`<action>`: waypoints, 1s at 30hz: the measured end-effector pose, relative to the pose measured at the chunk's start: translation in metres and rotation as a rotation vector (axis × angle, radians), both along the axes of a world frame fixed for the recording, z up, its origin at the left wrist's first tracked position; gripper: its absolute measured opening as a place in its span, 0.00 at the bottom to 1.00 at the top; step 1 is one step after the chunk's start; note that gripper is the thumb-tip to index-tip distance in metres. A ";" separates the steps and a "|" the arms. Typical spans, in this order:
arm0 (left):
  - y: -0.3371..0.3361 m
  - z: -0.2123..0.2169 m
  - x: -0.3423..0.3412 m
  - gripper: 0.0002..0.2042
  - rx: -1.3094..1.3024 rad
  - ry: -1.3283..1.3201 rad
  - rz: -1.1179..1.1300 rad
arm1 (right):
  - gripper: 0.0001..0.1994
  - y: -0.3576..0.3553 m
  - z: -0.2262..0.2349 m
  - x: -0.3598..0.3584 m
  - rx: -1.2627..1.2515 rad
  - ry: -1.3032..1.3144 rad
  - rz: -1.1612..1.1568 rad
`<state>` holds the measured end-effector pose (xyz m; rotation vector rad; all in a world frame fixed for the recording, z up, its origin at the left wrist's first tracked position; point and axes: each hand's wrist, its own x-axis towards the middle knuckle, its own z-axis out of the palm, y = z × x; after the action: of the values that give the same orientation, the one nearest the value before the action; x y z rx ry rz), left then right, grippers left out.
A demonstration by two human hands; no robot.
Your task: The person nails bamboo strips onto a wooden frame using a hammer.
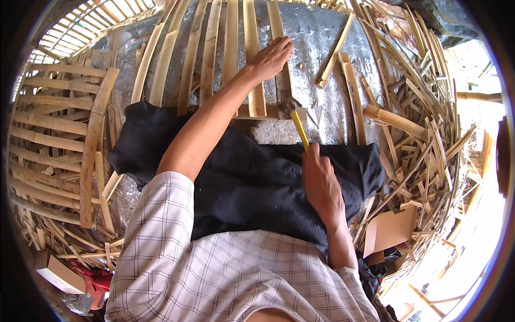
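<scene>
Our left hand lies flat, fingers spread narrow, pressing on a bamboo slat in the upper middle of the frame, while our right hand at centre right is closed around the yellow handle of a knife that points up toward the slat's near end. We judge the work to be well along. A row of split bamboo slats already lies side by side across the silvery sheet covering the counter, from the upper left to the upper middle. A thick litter of offcuts and thin strips fills the right of the frame. More stacked slats sit at the left. What is left seems to be the slat under our left hand, and a few loose pieces lying at a slant near the upper right.

We cannot make out the knife's blade clearly; its dark tip blurs where it meets the wood, so we cannot tell whether it is cutting or only resting. A black cloth drapes over the lap and hides the counter's near edge. The fisheye rim bends and darkens everything at the borders, and the bright lower right is washed out. A cardboard piece and a small box sit partly buried.
</scene>
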<state>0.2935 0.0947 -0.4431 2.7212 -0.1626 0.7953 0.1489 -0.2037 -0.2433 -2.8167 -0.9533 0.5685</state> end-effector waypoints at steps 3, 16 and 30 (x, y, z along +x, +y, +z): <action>-0.001 -0.007 0.004 0.16 -0.063 -0.031 0.022 | 0.13 -0.013 0.003 -0.017 -0.016 0.017 -0.038; 0.001 -0.005 0.002 0.17 -0.065 -0.091 -0.018 | 0.14 0.023 -0.026 0.041 0.098 -0.153 0.155; 0.000 0.008 0.000 0.09 -0.073 0.010 -0.028 | 0.14 0.029 -0.044 0.067 0.135 -0.223 0.188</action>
<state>0.2935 0.0947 -0.4354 2.6483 -0.1665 0.7645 0.2155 -0.1746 -0.2874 -2.7274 -1.2553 0.2002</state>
